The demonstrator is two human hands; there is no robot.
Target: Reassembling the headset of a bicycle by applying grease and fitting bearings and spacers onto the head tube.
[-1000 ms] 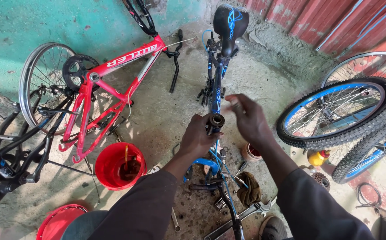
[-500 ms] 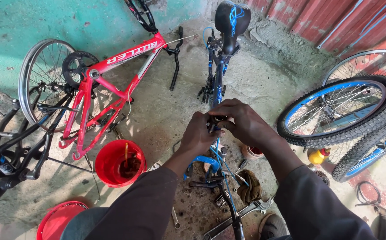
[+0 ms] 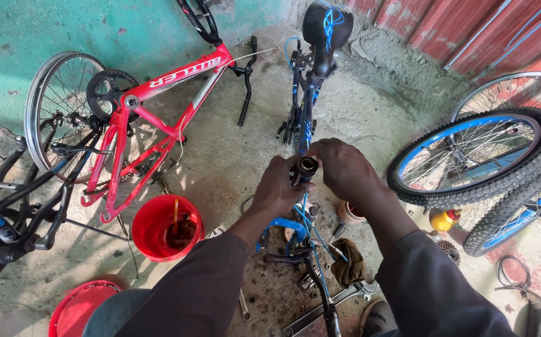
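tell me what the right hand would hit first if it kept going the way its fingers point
The right hand points leftward at the open top of the blue bike's head tube, which it already touches; just beyond is the left hand. Depth is hard to judge.

Two hands, the left hand (image 3: 280,187) and the right hand (image 3: 345,170), were in the middle of the frame. Three bicycle frames showed: a blue one (image 3: 304,118) at centre, a red one (image 3: 158,106) at upper left, a black one (image 3: 14,218) at far left. Two blue-rimmed wheels (image 3: 470,156) stood at right. One red bucket (image 3: 152,228) sat left of centre, one red lid (image 3: 77,309) at lower left, one yellow bottle (image 3: 443,219) at right, and one wrench (image 3: 326,306) at the bottom.
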